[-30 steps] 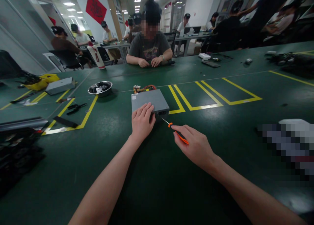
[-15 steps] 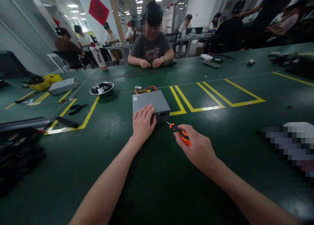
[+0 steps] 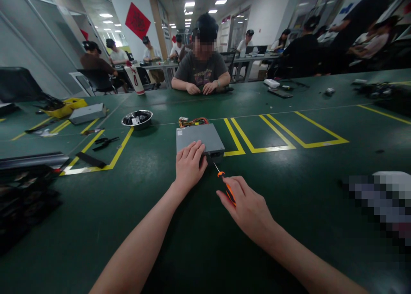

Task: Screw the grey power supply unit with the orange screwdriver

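Observation:
A grey metal computer power supply (image 3: pixel 201 138) lies on the green table, its socket side towards me and a bundle of coloured wires (image 3: pixel 192 121) behind it. My left hand (image 3: pixel 190 163) holds it at the near left corner, fingers across the top and thumb by the near face. In my right hand (image 3: pixel 245 202) is a screwdriver (image 3: pixel 221 174) with an orange and black handle. Its thin shaft points up and left to the near face of the power supply, below the socket. Whether the tip sits in a screw is too small to tell.
A metal bowl (image 3: pixel 137 120) with dark parts stands to the left. Beyond it lie another grey box (image 3: pixel 87 113) and a yellow holder (image 3: pixel 66 107) with tools. Yellow tape outlines (image 3: pixel 272 149) mark the table. Across sits a person (image 3: pixel 202 67). Black parts (image 3: pixel 25 200) lie at the left edge.
My right hand has moved lower and slightly left, and the screwdriver stands steeper. The fingers have loosened somewhat round the handle. My left hand stays on the power supply; the whole view has shifted slightly.

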`<state>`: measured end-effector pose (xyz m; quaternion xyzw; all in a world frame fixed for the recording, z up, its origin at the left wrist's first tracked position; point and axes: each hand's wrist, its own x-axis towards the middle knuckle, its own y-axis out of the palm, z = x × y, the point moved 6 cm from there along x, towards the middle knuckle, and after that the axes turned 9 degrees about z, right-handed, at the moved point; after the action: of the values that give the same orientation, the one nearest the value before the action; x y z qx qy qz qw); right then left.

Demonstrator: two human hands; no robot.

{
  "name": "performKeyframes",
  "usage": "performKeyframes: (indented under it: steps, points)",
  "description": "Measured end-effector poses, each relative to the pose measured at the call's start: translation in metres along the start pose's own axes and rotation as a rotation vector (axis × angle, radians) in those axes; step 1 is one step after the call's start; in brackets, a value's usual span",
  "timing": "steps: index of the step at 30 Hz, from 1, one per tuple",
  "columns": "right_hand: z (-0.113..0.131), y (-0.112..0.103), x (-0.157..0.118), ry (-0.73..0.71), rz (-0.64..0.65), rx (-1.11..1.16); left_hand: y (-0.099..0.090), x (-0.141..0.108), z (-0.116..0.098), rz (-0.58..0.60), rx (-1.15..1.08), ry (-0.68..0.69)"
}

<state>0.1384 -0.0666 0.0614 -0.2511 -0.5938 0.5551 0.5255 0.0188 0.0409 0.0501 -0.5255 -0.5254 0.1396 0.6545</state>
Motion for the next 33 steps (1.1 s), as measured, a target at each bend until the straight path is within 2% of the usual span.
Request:
performKeyframes:
  steps: [3, 8, 14, 16, 19, 24, 26, 28, 33]
  points:
    - [-0.002, -0.001, 0.002, 0.059, 0.002, 0.038, 0.001, 0.000, 0.000, 0.010, -0.007, -0.002]
    - [0.001, -0.002, 0.001, 0.077, -0.009, 0.049, 0.003, 0.000, 0.001, 0.019, 0.001, -0.004]
    - [0.008, -0.006, 0.001, -0.098, -0.013, 0.020, 0.004, 0.000, 0.000, 0.018, 0.005, -0.008]
    - [0.007, -0.007, 0.003, -0.109, -0.029, 0.068, 0.003, 0.000, 0.000, 0.021, -0.001, -0.013]
    - [0.001, -0.007, 0.004, -0.040, -0.015, 0.108, 0.003, 0.000, 0.000, 0.025, -0.012, -0.015]
    - [-0.015, -0.008, 0.003, 0.173, 0.024, 0.179, 0.003, 0.000, 0.001, 0.033, -0.015, -0.014]
    - [-0.019, -0.008, 0.001, 0.206, 0.028, 0.208, 0.004, 0.000, 0.001, 0.027, -0.010, -0.018]
    - [-0.016, -0.006, -0.001, 0.171, 0.037, 0.163, 0.004, 0.000, 0.001, 0.023, -0.002, -0.018]
    - [0.006, 0.004, -0.001, -0.077, 0.060, -0.007, 0.003, 0.000, -0.001, 0.025, 0.021, -0.016]
